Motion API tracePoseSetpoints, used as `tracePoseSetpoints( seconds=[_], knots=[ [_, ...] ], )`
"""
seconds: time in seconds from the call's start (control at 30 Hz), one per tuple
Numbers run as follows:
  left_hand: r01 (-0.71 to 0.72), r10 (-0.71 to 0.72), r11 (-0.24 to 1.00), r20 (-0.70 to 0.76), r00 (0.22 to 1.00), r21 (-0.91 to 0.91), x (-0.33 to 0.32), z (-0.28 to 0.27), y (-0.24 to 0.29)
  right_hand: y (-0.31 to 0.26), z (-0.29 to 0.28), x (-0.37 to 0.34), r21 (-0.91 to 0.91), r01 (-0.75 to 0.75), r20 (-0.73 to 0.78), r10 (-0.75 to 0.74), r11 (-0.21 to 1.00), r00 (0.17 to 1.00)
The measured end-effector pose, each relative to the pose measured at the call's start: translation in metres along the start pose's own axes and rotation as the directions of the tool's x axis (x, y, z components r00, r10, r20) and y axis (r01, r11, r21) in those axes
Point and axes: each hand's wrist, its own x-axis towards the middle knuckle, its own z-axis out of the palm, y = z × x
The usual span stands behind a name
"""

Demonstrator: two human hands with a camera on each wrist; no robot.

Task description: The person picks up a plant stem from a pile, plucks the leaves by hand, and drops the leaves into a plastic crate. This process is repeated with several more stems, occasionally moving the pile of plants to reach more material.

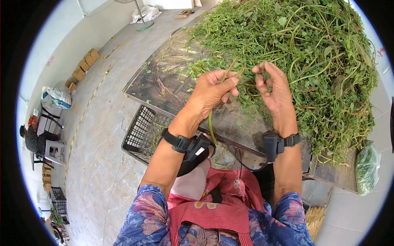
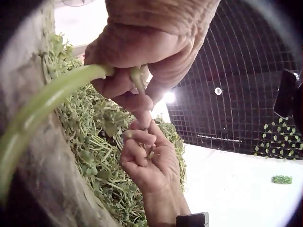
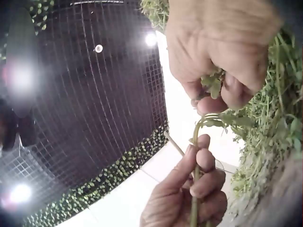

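Observation:
My left hand (image 1: 211,90) pinches a long green stem (image 1: 211,125) between thumb and fingers. The thick lower part of the stem (image 2: 52,99) curves down below the hand, and its thin top bends over above the fingertips in the right wrist view. Close by on the right, my right hand (image 1: 276,88) has its fingers curled round a small leafy sprig (image 3: 213,85). The fingertips of both hands are near each other at the stem's top. Behind them rises a large heap of leafy green stems (image 1: 287,49) on the dark table (image 1: 164,78).
A black plastic crate (image 1: 135,129) with stems in it stands below the table's left edge. At the table's right corner hangs a clear bag of greens (image 1: 366,168). Cardboard boxes (image 1: 86,62) line the left wall, and a seated person (image 1: 36,141) is at far left.

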Motion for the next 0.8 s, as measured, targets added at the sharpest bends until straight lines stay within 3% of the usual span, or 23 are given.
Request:
tracePoseSetpoints(
  seconds=[0.03, 0.1, 0.13, 0.17, 0.2, 0.23, 0.3, 0.37, 0.4, 0.47, 0.57, 0.7, 0.8],
  knots=[
    [0.002, -0.002, 1.0, 0.0, 1.0, 0.002, 0.0, 0.001, 0.0, 0.004, 0.0, 0.0, 0.002, -0.001, -0.001, 0.001, 1.0, 1.0],
    [-0.021, 0.021, 1.0, -0.031, 0.999, -0.006, 0.0, 0.003, 0.0, 0.013, -0.003, 0.003, -0.14, 0.101, 0.187, -0.074, 0.985, 0.98],
    [-0.022, 0.022, 1.0, -0.032, 0.999, -0.006, 0.0, 0.001, -0.001, 0.014, -0.004, 0.003, -0.287, 0.175, 0.223, -0.111, 0.942, 0.968],
    [-0.012, 0.012, 0.999, -0.008, 1.0, -0.029, 0.002, -0.002, -0.002, 0.017, -0.004, 0.005, -0.287, 0.175, 0.225, -0.112, 0.942, 0.968],
    [-0.002, 0.003, 0.999, 0.017, 1.0, -0.051, 0.003, -0.004, -0.002, 0.022, -0.001, 0.007, -0.468, 0.445, 0.298, -0.338, 0.764, 0.893],
    [-0.003, 0.004, 0.999, 0.017, 1.0, -0.051, 0.003, -0.004, -0.002, 0.026, 0.001, 0.008, -0.591, 0.648, 0.412, -0.511, 0.48, 0.754],
    [-0.028, 0.027, 0.999, -0.052, 0.998, -0.036, 0.004, -0.004, -0.002, 0.019, 0.008, -0.002, -0.678, 0.58, 0.377, -0.465, 0.451, 0.801],
    [-0.006, 0.005, 1.0, -0.047, 0.999, -0.024, 0.004, -0.006, -0.003, 0.02, 0.006, -0.003, -0.759, 0.638, 0.505, -0.5, 0.13, 0.703],
    [0.012, -0.013, 1.0, -0.043, 0.999, -0.011, 0.004, -0.007, -0.003, 0.02, 0.006, -0.004, -0.759, 0.637, 0.505, -0.499, 0.131, 0.704],
    [-0.002, 0.001, 1.0, -0.062, 0.998, -0.005, 0.005, -0.007, -0.004, 0.022, 0.008, -0.006, -0.775, 0.632, 0.531, -0.569, -0.027, 0.627],
    [-0.028, 0.028, 1.0, -0.088, 0.996, -0.001, 0.006, -0.009, -0.007, 0.025, 0.014, -0.011, -0.754, 0.654, 0.501, -0.595, 0.055, 0.628],
    [-0.064, 0.068, 0.997, -0.101, 0.993, 0.042, 0.007, -0.006, -0.009, 0.026, 0.014, -0.01, -0.773, 0.63, 0.488, -0.567, 0.072, 0.664],
    [-0.056, 0.063, 0.995, -0.074, 0.995, 0.088, 0.008, -0.001, -0.008, 0.034, 0.012, -0.005, -0.798, 0.587, 0.4, -0.609, 0.137, 0.685]
  ],
)
